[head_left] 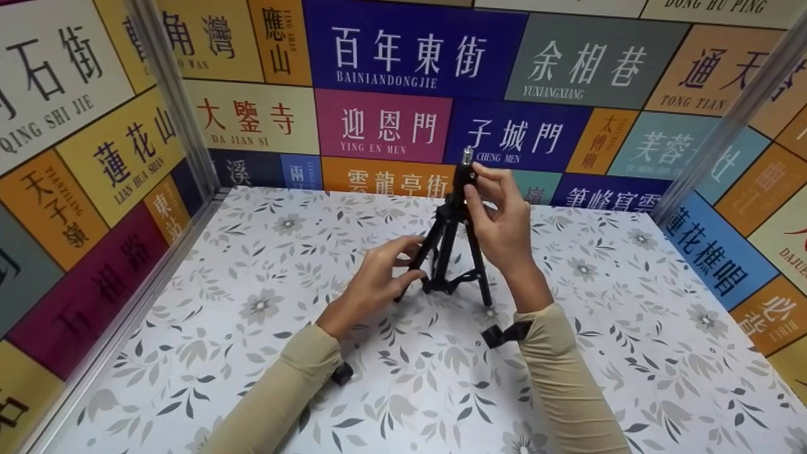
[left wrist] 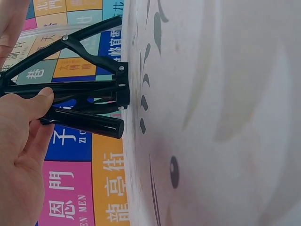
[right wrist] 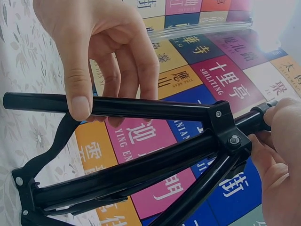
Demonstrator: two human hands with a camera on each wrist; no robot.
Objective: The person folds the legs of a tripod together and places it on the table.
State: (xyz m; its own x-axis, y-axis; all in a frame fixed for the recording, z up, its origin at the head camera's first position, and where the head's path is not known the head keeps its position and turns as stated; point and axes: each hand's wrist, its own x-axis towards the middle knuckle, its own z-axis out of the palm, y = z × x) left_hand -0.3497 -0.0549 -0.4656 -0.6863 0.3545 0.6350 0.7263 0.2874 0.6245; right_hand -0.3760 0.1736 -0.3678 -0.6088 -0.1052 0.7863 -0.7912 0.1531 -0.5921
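Note:
A small black tripod [head_left: 445, 249] stands on the floral tabletop with its legs partly spread and a silver screw on top. My left hand [head_left: 378, 271] pinches one tripod leg [right wrist: 150, 107] between thumb and fingers, low on its near left side. Up at the tripod's top, my right hand [head_left: 504, 217] grips the black column just below the screw. In the left wrist view the lower brace [left wrist: 121, 84] joins the legs close over the table. The right wrist view shows the hub [right wrist: 230, 129] where the legs meet, beside the right hand's fingers.
The tabletop [head_left: 265, 353] is covered in a grey leaf and flower pattern. Behind it stands a wall of coloured street-name panels [head_left: 384, 126], with similar panels at both sides. Metal corner posts [head_left: 167, 94] rise at the back left and right.

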